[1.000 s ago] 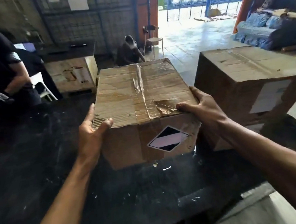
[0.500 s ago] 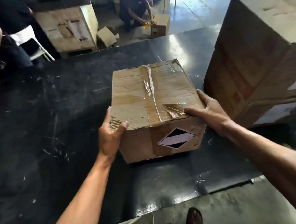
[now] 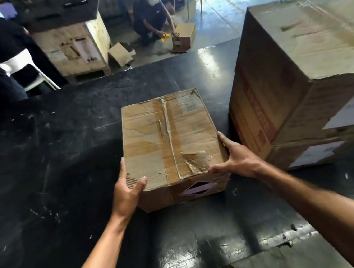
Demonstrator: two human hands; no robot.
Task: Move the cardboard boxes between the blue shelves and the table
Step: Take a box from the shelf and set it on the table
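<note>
Holding: my left hand (image 3: pixel 126 191) gripped the near left corner of the cardboard box (image 3: pixel 168 139), thumb hooked over the top edge and fingers along the side. My right hand (image 3: pixel 237 160) gripped the near right corner the same way.
Box: it sat on the black table (image 3: pixel 66 167) at the centre of the frame, near the large carton (image 3: pixel 297 77) on the right but apart from it.
Change: a second earlier the box stood against the far doorway; now I saw it from above, with table behind it. My grip had not shifted.
Sticker: the diamond sticker (image 3: pixel 199 189) on the near face showed less than before.
Background: at the upper middle, a person (image 3: pixel 150 16) crouched by a small box (image 3: pixel 184 36).
</note>
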